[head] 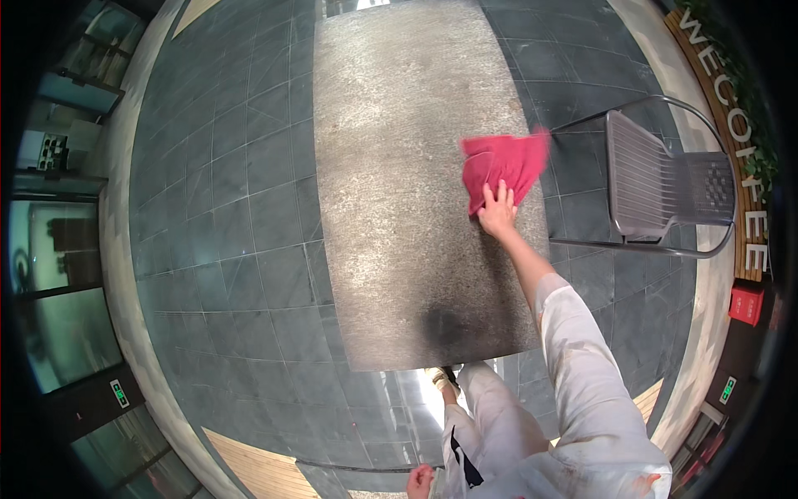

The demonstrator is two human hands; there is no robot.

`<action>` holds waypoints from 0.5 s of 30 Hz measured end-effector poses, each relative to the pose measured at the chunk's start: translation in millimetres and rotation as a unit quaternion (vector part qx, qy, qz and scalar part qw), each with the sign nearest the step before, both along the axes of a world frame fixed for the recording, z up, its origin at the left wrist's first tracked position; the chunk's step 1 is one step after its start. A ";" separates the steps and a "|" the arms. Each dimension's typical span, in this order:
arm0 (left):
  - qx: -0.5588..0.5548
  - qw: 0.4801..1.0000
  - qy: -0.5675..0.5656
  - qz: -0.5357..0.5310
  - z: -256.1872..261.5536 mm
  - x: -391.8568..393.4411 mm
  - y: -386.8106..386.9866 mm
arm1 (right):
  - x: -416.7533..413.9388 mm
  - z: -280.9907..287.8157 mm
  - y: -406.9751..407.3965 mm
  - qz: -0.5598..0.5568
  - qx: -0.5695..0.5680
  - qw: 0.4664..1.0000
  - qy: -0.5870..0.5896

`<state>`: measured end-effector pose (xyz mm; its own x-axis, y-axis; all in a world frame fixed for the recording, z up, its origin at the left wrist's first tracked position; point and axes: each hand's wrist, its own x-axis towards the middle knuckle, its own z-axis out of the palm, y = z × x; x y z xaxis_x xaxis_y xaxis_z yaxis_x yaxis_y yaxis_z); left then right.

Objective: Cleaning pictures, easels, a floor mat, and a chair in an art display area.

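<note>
My right hand presses on the near edge of a red cloth, fingers spread over it. The cloth lies flat and creased near the right side of a long table with a speckled stone-look top; its far corner is blurred and reaches the table's right edge. Down at the bottom of the view, beside my leg, my left hand hangs with its fingers curled and nothing visible in it. A dark smudge-like shadow falls on the near end of the tabletop.
A grey metal-framed chair stands close to the table's right side. Dark grey tiles cover the floor. Glass-fronted walls run along the left, and a wooden sign with large letters and a red box are at the right.
</note>
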<state>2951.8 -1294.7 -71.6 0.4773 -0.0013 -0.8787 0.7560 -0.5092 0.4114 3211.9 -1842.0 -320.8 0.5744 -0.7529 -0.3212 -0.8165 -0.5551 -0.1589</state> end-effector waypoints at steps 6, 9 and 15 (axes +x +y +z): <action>0.070 0.981 0.112 -0.142 -48.3 -79.0 58.0 | 18.3 12.8 173.0 0.307 0.031 0.949 -0.068; 0.039 0.992 0.120 -0.007 -37.8 -64.4 24.8 | -52.4 27.6 236.8 0.556 0.102 0.818 -0.104; -0.013 0.999 0.031 0.035 -18.1 -12.8 -16.4 | -97.4 -18.5 197.1 0.724 0.190 0.616 -0.246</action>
<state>2938.9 -1311.1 -89.7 0.4216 0.0072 -0.9067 0.8136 -0.4446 0.3748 3114.5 -1644.8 -339.4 0.6537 0.7385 0.1650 0.6890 -0.4908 -0.5333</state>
